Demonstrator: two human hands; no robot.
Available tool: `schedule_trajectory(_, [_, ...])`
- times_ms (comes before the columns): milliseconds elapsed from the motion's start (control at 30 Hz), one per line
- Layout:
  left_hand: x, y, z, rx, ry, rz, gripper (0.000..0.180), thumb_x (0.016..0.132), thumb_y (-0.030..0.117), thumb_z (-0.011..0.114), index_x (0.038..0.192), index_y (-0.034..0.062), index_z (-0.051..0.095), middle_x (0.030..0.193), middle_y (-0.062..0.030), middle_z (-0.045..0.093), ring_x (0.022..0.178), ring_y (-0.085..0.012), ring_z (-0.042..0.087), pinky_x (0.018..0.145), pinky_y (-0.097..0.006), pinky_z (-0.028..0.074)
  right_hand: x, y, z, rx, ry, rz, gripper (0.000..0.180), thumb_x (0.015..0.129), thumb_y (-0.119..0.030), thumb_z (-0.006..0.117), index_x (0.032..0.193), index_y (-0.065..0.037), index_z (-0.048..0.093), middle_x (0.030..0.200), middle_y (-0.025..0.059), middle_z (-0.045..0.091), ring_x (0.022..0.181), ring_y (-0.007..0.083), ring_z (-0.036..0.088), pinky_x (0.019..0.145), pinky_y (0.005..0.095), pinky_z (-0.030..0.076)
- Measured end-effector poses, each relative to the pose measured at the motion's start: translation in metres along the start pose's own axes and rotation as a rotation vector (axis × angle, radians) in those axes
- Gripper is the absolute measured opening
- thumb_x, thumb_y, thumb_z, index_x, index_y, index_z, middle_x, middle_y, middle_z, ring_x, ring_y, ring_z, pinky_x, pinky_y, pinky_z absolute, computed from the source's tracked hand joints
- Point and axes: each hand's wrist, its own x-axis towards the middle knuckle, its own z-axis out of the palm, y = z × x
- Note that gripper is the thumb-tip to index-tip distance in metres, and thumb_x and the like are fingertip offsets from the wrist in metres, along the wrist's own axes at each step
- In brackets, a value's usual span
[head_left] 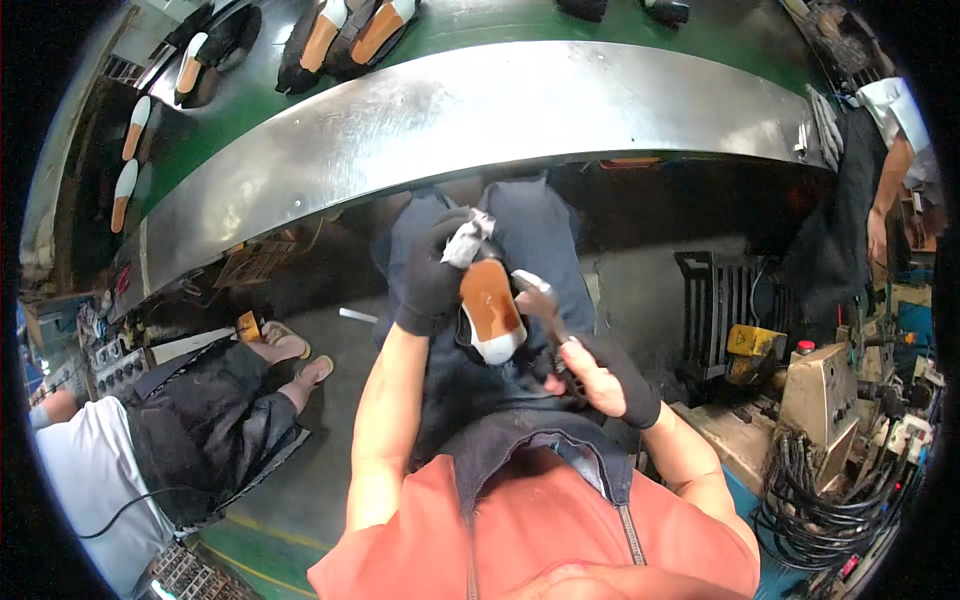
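shoe (493,312), brown-and-white sole (487,292) up, over the lap (535,225), short of the counter's (450,112) near edge. left to right: the gloved left hand (432,275) appears to hold the shoe's far end, with a pale crumpled wad (468,240); a hammer (541,298), head beside the sole, is gripped by the gloved right hand (608,378). if the left hold slackens, the shoe could roll and a blow glance onto that hand.

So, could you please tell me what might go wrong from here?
The hammer in the right grip could glance off the shoe and catch the left grip, which holds its far end. The shoe, held over the person's legs, might also shift if struck.
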Motion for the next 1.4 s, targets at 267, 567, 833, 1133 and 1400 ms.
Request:
schedule_trajectory(267, [0.012, -0.025, -0.009, -0.271, -0.047, 0.029, 0.052, 0.098, 0.046, 0.036, 0.097, 0.002, 0.065, 0.107, -0.0097, 0.062, 0.106, -0.0229, 0.056, 0.098, -0.037, 0.041, 0.043, 0.023, 0.019, 0.059, 0.033, -0.087, 0.046, 0.103, -0.037, 0.033, 0.089, -0.001, 0.059, 0.074, 0.0034, 0.055, 0.071, 0.0144, 0.051, 0.07, 0.0295, 0.044])
schedule_trajectory(567, [0.001, -0.002, 0.003, -0.213, 0.13, -0.05, 0.067, 0.095, 0.056, 0.032, 0.088, -0.0009, 0.066, 0.096, -0.0101, 0.064, 0.1, -0.0239, 0.056, 0.093, -0.037, 0.04, 0.068, 0.02, -0.033, 0.147, -0.366, 0.105, 0.048, 0.101, -0.043, 0.035, 0.108, -0.003, 0.06, 0.089, 0.0155, 0.067, 0.079, 0.0282, 0.066, 0.075, 0.0343, 0.053])
schedule_trajectory(833, [-0.002, -0.003, 0.0, -0.217, 0.193, -0.059, 0.051, 0.097, 0.043, 0.035, 0.089, 0.002, 0.066, 0.094, -0.0096, 0.065, 0.095, -0.0229, 0.058, 0.091, -0.037, 0.042, 0.065, -0.011, -0.011, 0.479, -0.346, 0.454, 0.051, 0.101, -0.045, 0.031, 0.128, -0.003, 0.045, 0.092, 0.0164, 0.066, 0.088, 0.0286, 0.067, 0.078, 0.0336, 0.056])
schedule_trajectory(1133, [0.01, -0.014, 0.006, -0.22, 0.134, -0.017, 0.06, 0.098, 0.049, 0.031, 0.089, 0.0011, 0.066, 0.096, -0.0085, 0.064, 0.097, -0.0233, 0.057, 0.092, -0.036, 0.041, 0.062, -0.027, 0.001, 0.285, -0.214, 0.242, 0.044, 0.102, -0.041, 0.033, 0.093, -0.006, 0.057, 0.075, 0.0025, 0.059, 0.063, 0.0102, 0.056, 0.058, 0.0249, 0.044])
schedule_trajectory(1400, [0.013, -0.016, 0.006, -0.181, 0.077, -0.002, 0.059, 0.095, 0.047, 0.032, 0.086, 0.0028, 0.069, 0.098, -0.0095, 0.065, 0.111, -0.0268, 0.053, 0.102, -0.038, 0.035, 0.097, 0.08, 0.066, -0.353, 0.401, -0.454, 0.02, 0.094, -0.018, 0.046, 0.094, -0.001, 0.056, 0.074, 0.0205, 0.056, 0.067, 0.0385, 0.054, 0.06, 0.0437, 0.042])
